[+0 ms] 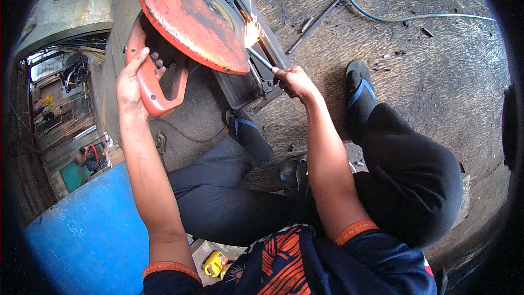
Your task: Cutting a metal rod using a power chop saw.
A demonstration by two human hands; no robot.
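An orange chop saw (191, 19) with a worn round guard stands in front of me. Wrapped round its orange D-shaped handle (155, 90) is my left hand (136, 79), closed. My right hand (295, 82) grips a thin metal rod (261, 58) close to the saw's dark metal base (240, 90). The rod's far end meets the edge of the cutting disc (226, 16), and bright sparks (252, 30) fly from that spot. The guard hides part of the disc.
Another metal rod (316, 23) and small cut pieces lie on the worn floor, right of the saw. A blue-green hose (371, 15) curves at the far right. My sandalled feet flank the base. A blue panel (87, 235) is at lower left; another person (93, 155) is beyond it.
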